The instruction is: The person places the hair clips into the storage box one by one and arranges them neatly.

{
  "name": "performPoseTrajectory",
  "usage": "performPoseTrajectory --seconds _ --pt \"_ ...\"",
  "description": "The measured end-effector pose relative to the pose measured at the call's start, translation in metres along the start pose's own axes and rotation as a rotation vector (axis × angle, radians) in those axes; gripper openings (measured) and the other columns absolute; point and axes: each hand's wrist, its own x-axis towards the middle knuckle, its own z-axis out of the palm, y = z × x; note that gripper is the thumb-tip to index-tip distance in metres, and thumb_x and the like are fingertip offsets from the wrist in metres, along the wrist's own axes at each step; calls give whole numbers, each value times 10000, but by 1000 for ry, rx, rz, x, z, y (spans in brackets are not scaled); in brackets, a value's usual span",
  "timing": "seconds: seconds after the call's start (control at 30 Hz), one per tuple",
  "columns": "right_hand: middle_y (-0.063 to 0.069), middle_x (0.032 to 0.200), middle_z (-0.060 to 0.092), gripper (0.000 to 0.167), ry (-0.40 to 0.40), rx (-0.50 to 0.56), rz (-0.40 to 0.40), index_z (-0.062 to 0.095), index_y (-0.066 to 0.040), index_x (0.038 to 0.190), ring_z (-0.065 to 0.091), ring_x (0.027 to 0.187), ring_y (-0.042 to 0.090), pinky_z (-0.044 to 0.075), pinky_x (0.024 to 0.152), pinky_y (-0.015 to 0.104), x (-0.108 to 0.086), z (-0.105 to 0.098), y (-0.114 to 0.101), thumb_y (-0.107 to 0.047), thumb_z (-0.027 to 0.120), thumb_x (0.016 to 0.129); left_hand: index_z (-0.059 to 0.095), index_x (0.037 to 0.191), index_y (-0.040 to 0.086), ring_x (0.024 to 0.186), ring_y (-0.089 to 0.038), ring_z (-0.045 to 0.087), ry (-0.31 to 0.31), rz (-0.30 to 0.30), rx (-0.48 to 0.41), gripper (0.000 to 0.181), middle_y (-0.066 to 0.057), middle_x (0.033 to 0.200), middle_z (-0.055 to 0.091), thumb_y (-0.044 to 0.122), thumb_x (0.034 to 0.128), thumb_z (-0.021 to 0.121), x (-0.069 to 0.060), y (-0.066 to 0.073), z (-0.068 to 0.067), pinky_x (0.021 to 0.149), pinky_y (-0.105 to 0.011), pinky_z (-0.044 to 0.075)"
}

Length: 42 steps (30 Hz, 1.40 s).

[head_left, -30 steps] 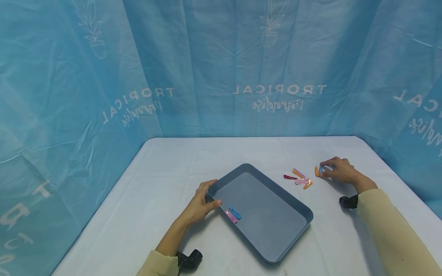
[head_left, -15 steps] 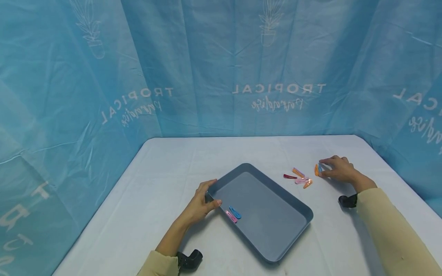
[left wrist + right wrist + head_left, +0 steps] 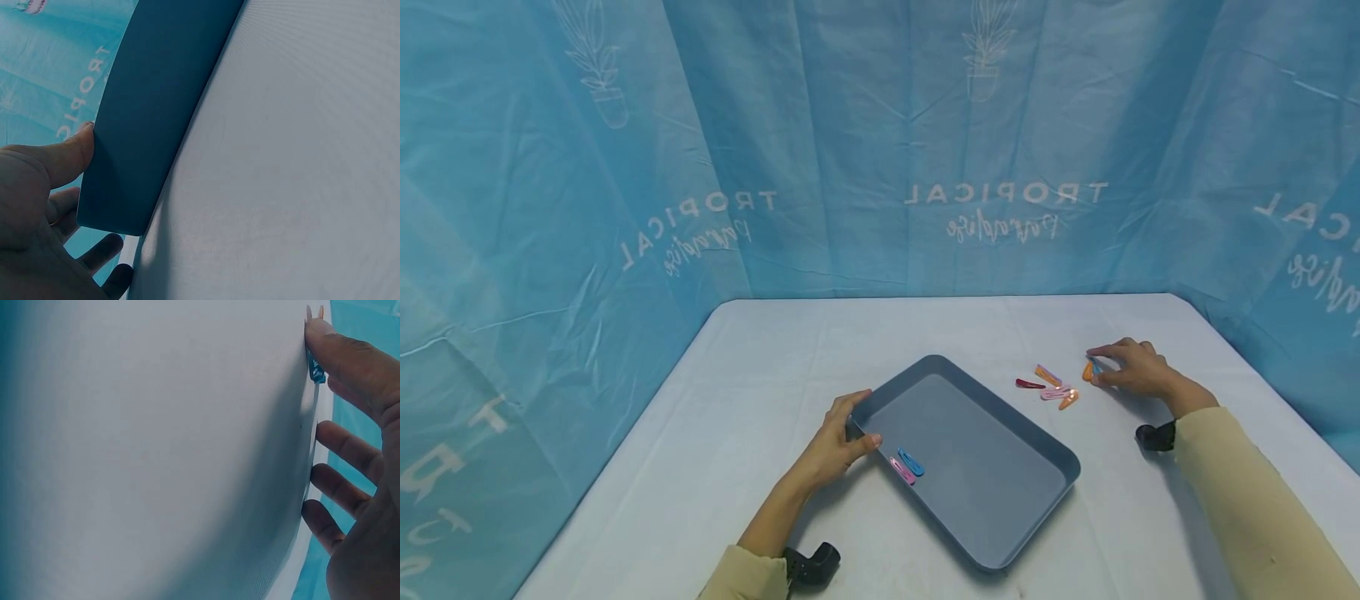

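My left hand (image 3: 835,442) holds the near-left corner of a grey tray (image 3: 1052,454), thumb at one side and fingers around the other. Inside the tray, by that corner, a blue hair clip (image 3: 911,462) and a pink hair clip (image 3: 902,471) lie side by side. Over the far right of the table, my right hand (image 3: 1138,369) pinches another blue hair clip (image 3: 317,374) between thumb and index finger, its other fingers spread. Touching or just beside that clip is an orange hair clip (image 3: 1087,372); the fingers partly hide both.
Left of my right hand lie a dark red clip (image 3: 1030,384), an orange and purple clip (image 3: 1048,376), pink clips (image 3: 1056,394) and another orange clip (image 3: 1068,400). A white cloth (image 3: 760,358) covers the table, and blue curtains (image 3: 850,150) hang behind it.
My right fingertips have shifted slightly left and the blue clip has tilted toward the orange one. The left hand and the tray stay put.
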Motion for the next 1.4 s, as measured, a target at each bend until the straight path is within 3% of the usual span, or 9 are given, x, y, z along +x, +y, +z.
performPoseTrajectory --seconds 0.33,0.6,1.13,1.4 --pt "315 1375 302 695 -22 9 46 526 -75 1321 244 1196 523 295 914 712 -1 -2 -2 -467 712 777 328 1461 146 1424 -357 174 3 -2 -1 695 -119 1508 276 201 865 680 0 1 0 1086 -629 225" --pt "314 1403 278 745 -29 37 38 497 -60 1342 226 1215 519 282 934 723 -3 -1 5 -508 694 781 326 1463 145 1424 -361 177 4 3 4 694 -121 1508 277 207 868 678 1 1 0 1082 -635 226" --pt "301 1381 336 666 -9 58 41 532 -22 1298 269 1197 504 304 931 696 -4 0 7 -438 694 803 330 1460 146 1424 -369 172 3 -1 -2 689 -125 1507 272 198 868 679 -1 1 1 1078 -637 233" --pt "290 1317 482 647 -1 79 -72 505 10 1310 368 1222 490 354 955 657 -12 -15 3 -408 667 843 344 1453 148 1423 -361 179 10 9 -7 690 -124 1505 279 204 858 689 -1 1 1 1081 -635 228"
